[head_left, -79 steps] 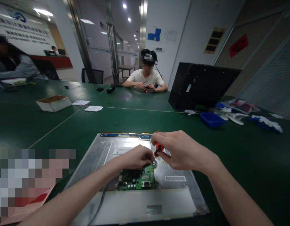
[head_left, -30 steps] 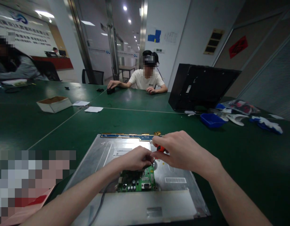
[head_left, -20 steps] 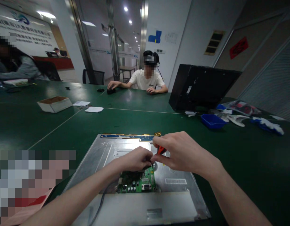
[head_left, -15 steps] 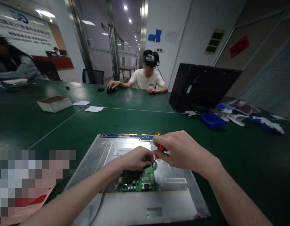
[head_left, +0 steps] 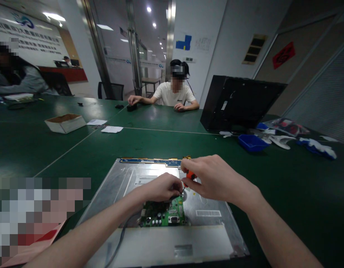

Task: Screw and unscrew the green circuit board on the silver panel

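My right hand (head_left: 208, 176) is closed around the red-orange handle of a screwdriver (head_left: 190, 175). The shaft slants down to the upper right corner of a green circuit board (head_left: 176, 214). Beside the tip, my left hand (head_left: 169, 188) has its fingers pinched together over the board's top edge; what they hold, if anything, is hidden. The board lies on the silver metal back of a display panel (head_left: 216, 232), which rests flat on the table. A thin blue circuit strip (head_left: 149, 161) runs along the panel's far edge, and a dark cable (head_left: 120, 238) trails from the board's left side.
On the green table (head_left: 149, 143) are an open cardboard box (head_left: 65, 124), paper sheets (head_left: 112, 129), a blue tray (head_left: 252, 143) and a glove (head_left: 317, 147). A black monitor housing (head_left: 244, 104) stands at the back right. Across the table sits a person (head_left: 174, 91); another is far left.
Both my hands stay in nearly the same place. The orange screwdriver handle looks slightly turned in my right hand. The person opposite has shifted one hand a little.
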Tool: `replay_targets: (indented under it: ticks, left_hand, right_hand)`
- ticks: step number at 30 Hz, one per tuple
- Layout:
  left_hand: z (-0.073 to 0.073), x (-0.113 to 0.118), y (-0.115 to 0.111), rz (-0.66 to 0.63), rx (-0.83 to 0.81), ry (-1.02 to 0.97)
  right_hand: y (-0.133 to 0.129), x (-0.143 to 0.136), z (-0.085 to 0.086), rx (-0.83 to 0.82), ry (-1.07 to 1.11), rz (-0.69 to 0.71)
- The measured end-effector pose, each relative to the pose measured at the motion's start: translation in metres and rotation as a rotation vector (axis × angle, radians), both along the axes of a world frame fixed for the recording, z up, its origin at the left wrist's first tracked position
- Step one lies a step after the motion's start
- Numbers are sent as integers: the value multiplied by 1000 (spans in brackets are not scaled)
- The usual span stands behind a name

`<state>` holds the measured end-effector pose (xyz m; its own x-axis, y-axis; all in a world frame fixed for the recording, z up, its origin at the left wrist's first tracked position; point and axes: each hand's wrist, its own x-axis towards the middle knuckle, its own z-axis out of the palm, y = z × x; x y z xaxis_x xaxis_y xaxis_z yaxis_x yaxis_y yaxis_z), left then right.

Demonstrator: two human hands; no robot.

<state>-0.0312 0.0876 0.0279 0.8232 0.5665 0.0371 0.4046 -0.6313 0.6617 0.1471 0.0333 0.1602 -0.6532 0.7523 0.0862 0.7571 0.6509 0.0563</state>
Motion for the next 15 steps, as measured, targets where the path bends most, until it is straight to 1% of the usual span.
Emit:
replay_targets:
  ticks: [4,10,15]
  left_hand:
    - [-1,0,0,16,5,11]
    - [1,0,0,11,24,13]
    - [2,0,-1,19,0,10]
  right_hand:
    - [-1,2,1,-26,36,32]
    - [0,1,-1,13,-10,1]
    - [0,2,-2,-12,35,32]
